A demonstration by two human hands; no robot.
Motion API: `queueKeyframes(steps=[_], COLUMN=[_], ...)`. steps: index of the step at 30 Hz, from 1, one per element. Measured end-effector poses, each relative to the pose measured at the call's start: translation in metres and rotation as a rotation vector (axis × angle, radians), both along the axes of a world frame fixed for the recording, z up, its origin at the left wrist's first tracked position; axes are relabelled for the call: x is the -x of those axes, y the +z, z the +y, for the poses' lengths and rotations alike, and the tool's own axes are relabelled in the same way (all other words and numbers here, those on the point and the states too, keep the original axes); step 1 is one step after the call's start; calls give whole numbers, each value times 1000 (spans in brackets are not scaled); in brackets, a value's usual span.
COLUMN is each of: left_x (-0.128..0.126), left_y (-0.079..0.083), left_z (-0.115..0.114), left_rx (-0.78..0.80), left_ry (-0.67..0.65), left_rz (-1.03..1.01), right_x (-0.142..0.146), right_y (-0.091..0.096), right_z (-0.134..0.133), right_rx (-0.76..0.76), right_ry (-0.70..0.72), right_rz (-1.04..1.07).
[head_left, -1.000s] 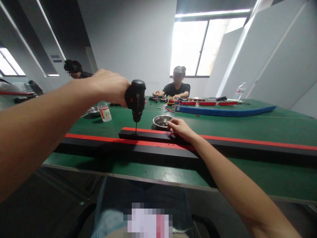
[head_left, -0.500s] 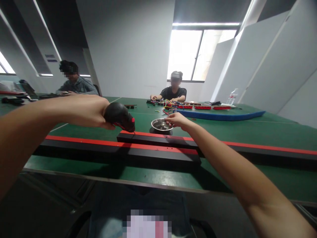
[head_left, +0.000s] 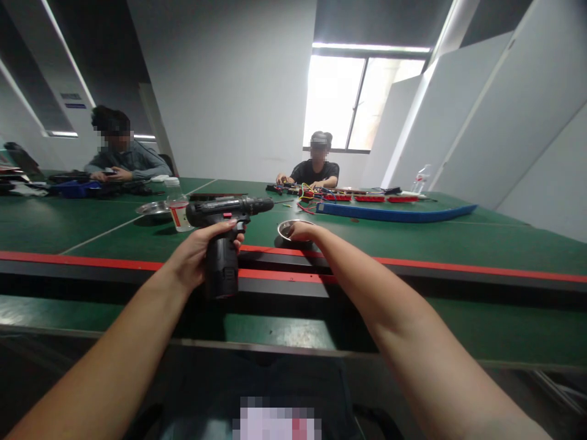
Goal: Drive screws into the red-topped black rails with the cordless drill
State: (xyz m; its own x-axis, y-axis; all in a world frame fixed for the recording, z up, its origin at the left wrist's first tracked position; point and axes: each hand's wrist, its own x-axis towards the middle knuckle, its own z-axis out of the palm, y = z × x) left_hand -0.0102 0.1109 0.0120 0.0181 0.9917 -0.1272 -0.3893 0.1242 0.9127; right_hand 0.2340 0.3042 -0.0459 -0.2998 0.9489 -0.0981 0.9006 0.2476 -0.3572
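Note:
My left hand (head_left: pixel 197 250) is wrapped round the handle of a black cordless drill (head_left: pixel 217 212), raised above the table with its chuck and long bit pointing right. My right hand (head_left: pixel 303 230) reaches down into a small metal bowl (head_left: pixel 281 227). Its fingers are bunched together and the tips are hidden, so what they hold cannot be made out. Two long black bars with red tops lie across the table, the front bar (head_left: pixel 279 276) overlapping the rear bar (head_left: pixel 413 266) side by side at the middle. Small holes show in the front bar's red face.
A plastic bottle (head_left: pixel 178 208) and another metal bowl (head_left: pixel 149 209) stand behind the drill. A long blue strip (head_left: pixel 394 212) lies at the back right, near coloured wires (head_left: pixel 305 194). Two people sit at the far side. The green table's front edge (head_left: pixel 275 348) is close to me.
My left hand has turned the drill from pointing down at the rear bar to pointing right, lifting it off. My right hand has dipped deeper into the bowl. The view has shifted.

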Motion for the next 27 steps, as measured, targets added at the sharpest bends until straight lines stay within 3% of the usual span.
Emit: queueKeyframes(steps=[6,10,18,27], left_x=[-17,-18,-12,-11], left_y=[-30,-39,-40,-36], left_z=[18,20,7,11], left_rx=[-30,-31,29,8], left_ry=[-76,-92,-214,-304], left_rz=[-192,-217,-85,-174], right_x=[1,-4,-23,-72], right_y=[-2,5,21,28], right_z=[1,-5,-25,-88], right_rx=[-26,-39,-170,-41], right_ry=[34,2,-9,75], right_rz=[-103,-52,95,628])
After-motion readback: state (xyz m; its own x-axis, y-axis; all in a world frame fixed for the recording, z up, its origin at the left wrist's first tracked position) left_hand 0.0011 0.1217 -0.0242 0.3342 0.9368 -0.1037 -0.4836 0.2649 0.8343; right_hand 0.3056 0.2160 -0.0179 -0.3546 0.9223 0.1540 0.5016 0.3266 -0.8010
